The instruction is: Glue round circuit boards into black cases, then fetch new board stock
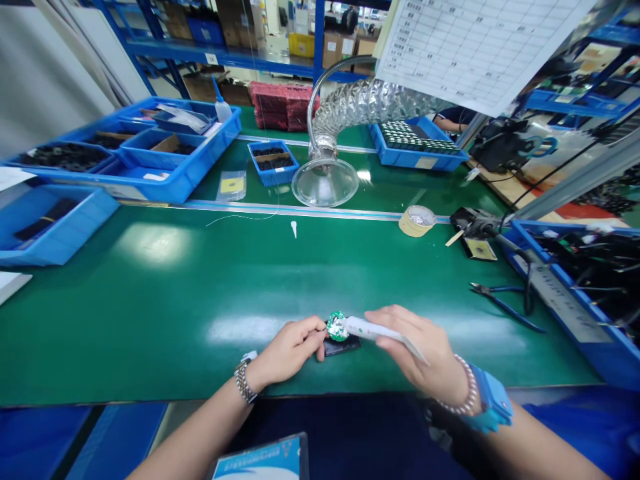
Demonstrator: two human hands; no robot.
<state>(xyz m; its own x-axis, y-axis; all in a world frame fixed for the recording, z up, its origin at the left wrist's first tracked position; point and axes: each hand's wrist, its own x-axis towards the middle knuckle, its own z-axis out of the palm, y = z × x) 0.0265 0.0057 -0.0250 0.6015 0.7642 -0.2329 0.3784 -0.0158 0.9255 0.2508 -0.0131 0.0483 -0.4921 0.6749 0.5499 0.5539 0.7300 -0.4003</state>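
Observation:
At the front of the bench, my left hand (295, 348) pinches the edge of a small round green circuit board (337, 327). White paste lies on the board's face. My right hand (417, 343) is wrapped round a white squeeze tube (373, 329), whose nozzle end meets the board. Beneath them is a flat black piece (343, 346), partly covered by the board and my left fingers. A small white cap (294, 229) lies farther back on the green mat.
A fume hood funnel (325, 183) on a foil duct hangs behind. Blue-handled pliers (505, 307), a tape roll (417, 221) and a blue bin of wires (575, 293) are at the right. Blue trays of black parts (170, 187) stand at the left. A paper sheet (480, 50) hangs above.

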